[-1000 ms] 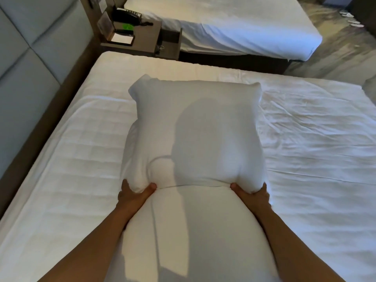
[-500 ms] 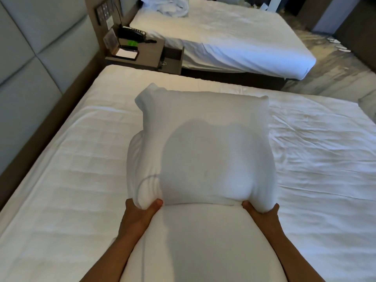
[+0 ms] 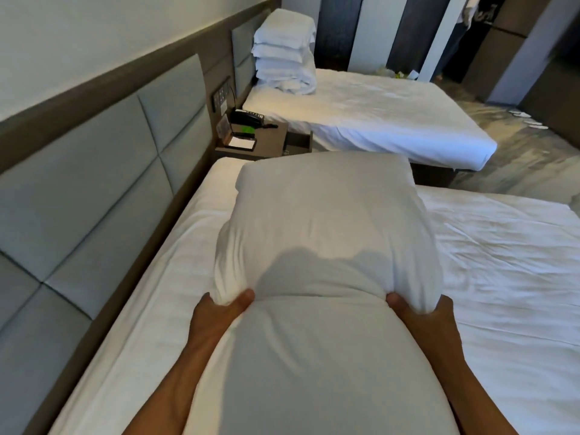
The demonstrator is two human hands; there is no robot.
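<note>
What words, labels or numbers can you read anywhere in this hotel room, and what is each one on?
Nothing reads clearly.
On the dark wall panel: pale lettering, too blurred to read.
On the telephone: key marks too small.
On the card stand: print too small.
On the switch panel: marks too small.
On the pillow that the left hand and right hand grip: no text.

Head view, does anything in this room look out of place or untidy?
Two things: the nightstand has its drawer pulled open, and the near bed's sheet is creased to the right of the pillow gripped by the left hand and right hand.
</note>
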